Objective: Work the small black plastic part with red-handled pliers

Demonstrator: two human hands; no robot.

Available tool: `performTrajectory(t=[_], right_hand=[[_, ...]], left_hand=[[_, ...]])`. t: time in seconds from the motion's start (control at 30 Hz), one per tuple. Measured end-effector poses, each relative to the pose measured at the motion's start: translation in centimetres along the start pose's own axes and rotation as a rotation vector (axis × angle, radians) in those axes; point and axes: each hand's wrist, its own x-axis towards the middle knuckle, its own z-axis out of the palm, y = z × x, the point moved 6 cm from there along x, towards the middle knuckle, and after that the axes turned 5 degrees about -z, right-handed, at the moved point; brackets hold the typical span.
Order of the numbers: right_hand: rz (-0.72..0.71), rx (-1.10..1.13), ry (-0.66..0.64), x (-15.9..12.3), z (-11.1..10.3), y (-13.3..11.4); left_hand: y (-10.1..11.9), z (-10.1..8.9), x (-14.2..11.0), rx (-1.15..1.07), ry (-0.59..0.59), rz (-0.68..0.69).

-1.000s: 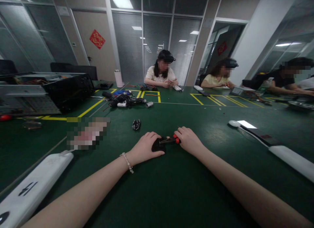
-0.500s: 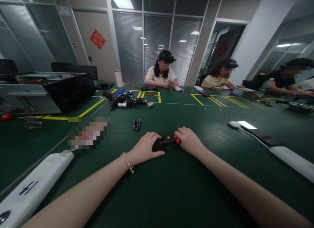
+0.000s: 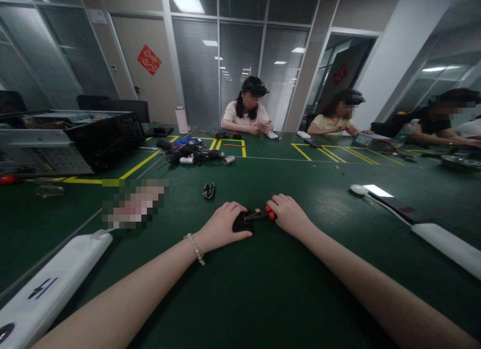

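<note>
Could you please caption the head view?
Left hand steadies a black part while the right hand works red-handled pliers against it.

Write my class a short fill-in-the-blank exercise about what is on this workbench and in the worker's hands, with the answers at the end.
1. The small part held by the left hand is coloured ____.
2. The pliers in the right hand are partly bright ____.
3. The bracelet is worn on the ____ wrist.
4. The tall bottle stands on a table whose top is mainly ____.

Missing words: black; red; left; green.
</note>
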Motion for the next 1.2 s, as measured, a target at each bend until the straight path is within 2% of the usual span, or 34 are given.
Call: performTrajectory(t=[1.2], right_hand=[[-0.008,-0.001,0.000,0.08,0.16,0.00]], left_hand=[[0.13,-0.17,-0.03,-0.003,0.004,-0.001]])
